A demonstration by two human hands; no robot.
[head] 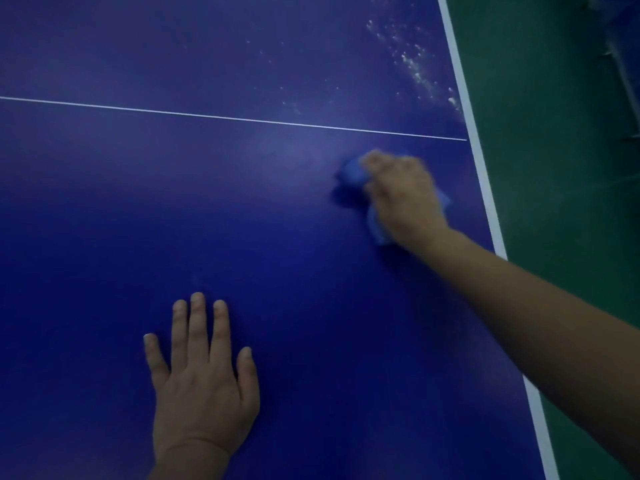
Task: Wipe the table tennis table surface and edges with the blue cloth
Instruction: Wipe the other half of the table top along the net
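The dark blue table tennis table (242,209) fills most of the head view, with a thin white centre line (221,116) crossing it and a white edge stripe (485,188) down its right side. My right hand (405,199) grips a bunched blue cloth (351,174) against the surface just below the centre line, near the right edge; the hand is motion-blurred. My left hand (201,372) lies flat on the table lower down, fingers straight and spread, holding nothing. White dusty specks (412,60) cover the surface beyond the line, at the upper right.
Green floor (561,168) runs along the right of the table edge. Dim metal shapes (623,77) stand at the far right.
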